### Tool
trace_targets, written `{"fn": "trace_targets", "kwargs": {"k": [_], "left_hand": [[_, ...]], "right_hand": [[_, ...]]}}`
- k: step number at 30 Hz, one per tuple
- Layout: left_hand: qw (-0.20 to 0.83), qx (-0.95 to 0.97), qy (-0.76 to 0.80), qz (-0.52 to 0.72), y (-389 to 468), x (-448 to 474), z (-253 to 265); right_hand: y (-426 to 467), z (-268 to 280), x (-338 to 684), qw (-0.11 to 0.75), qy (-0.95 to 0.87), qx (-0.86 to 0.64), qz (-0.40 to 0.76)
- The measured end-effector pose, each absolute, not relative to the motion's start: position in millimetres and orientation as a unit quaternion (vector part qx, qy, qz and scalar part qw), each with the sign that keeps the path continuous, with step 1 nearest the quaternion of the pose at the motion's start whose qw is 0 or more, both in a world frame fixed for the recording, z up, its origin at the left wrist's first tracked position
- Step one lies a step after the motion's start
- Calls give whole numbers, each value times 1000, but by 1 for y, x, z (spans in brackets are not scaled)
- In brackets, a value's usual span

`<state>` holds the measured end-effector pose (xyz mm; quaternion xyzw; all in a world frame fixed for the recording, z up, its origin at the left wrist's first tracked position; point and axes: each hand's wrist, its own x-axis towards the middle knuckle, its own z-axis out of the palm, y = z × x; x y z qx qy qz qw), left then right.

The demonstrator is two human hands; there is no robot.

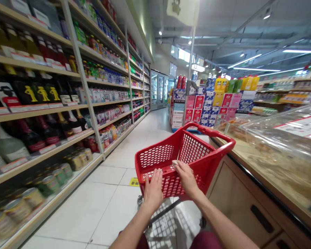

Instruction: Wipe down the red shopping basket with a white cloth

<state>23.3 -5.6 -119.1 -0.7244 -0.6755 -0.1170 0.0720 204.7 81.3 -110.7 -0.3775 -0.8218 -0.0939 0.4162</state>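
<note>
A red plastic shopping cart [155, 154] with a perforated basket stands right before me, its handle [209, 132] at the far right side. No goods show in the visible part of the basket. My left hand [152, 188] lies against the near side of the basket, fingers stretched upward to the rim. Farther right, my right hand [186, 176] rests on the same rim with its fingers extended over the edge. Neither hand is wrapped round the cart. Beneath the basket, the lower frame and wheels [140, 199] are partly visible.
Shelves [93, 103] of bottles and cans line the left side. A wooden counter [245, 197] with clear covers [282, 135] runs close along the right. Stacked drink cartons [194, 107] stand ahead, glass-door fridges [159, 90] beyond. A yellow floor sticker [134, 181] lies beside the cart.
</note>
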Motion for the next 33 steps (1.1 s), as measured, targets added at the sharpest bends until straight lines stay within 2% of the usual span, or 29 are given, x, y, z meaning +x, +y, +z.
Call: {"fn": "trace_targets", "kwargs": {"k": [5, 11, 17, 23, 29, 33], "left_hand": [[60, -706, -693, -131, -5, 12, -125], [41, -750, -650, -116, -5, 22, -133], [28, -734, -674, -74, -11, 13, -129], [18, -793, -605, -70, -14, 35, -122], [18, -733, -678, -51, 0, 24, -112], [28, -756, -652, -45, 3, 31, -119]], "right_hand": [[92, -110, 214, 429, -796, -417, -91], [69, -128, 174, 413, -843, -339, -60], [78, -128, 189, 412, -810, -416, -37], [48, -144, 196, 409, -839, -356, -39], [29, -146, 219, 433, -790, -434, -38], [9, -154, 221, 436, -787, -436, -37]]}}
